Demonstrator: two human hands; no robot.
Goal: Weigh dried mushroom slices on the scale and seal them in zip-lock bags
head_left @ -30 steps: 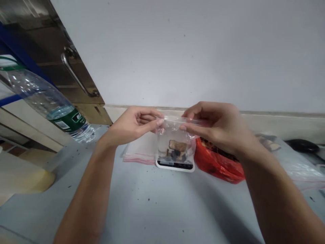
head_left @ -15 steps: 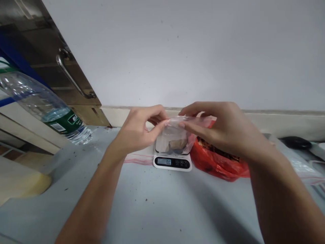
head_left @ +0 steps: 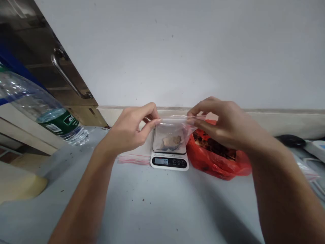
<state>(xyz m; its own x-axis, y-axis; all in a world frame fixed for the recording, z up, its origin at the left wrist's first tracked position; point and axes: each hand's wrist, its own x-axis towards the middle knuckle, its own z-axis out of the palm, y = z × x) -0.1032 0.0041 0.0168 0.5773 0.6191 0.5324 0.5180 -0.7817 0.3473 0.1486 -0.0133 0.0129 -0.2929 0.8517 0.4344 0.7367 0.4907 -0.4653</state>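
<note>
Between my two hands a clear zip-lock bag (head_left: 175,127) is stretched by its top edge, with dry brownish pieces (head_left: 172,141) at its bottom. My left hand (head_left: 138,127) pinches the bag's left top corner, thumb against fingers. At the opposite corner, my right hand (head_left: 212,117) pinches the bag the same way. Under and behind the bag sits a white digital scale (head_left: 169,163), its display reading 0.0. Beside it on the right, partly below my right hand, is an open red plastic bag (head_left: 215,166) holding dark dried pieces.
A pinkish-edged stack of flat zip-lock bags (head_left: 133,159) lies left of the scale. A tilted-looking water bottle (head_left: 61,122) stands at the left. A black object (head_left: 290,140) and cables lie at the right. A white wall (head_left: 177,61) rises behind the grey table (head_left: 157,210).
My hands have moved apart, so the top of the zip-lock bag is now pulled straight and taut. The brown pieces inside show more clearly. The view has shifted slightly.
</note>
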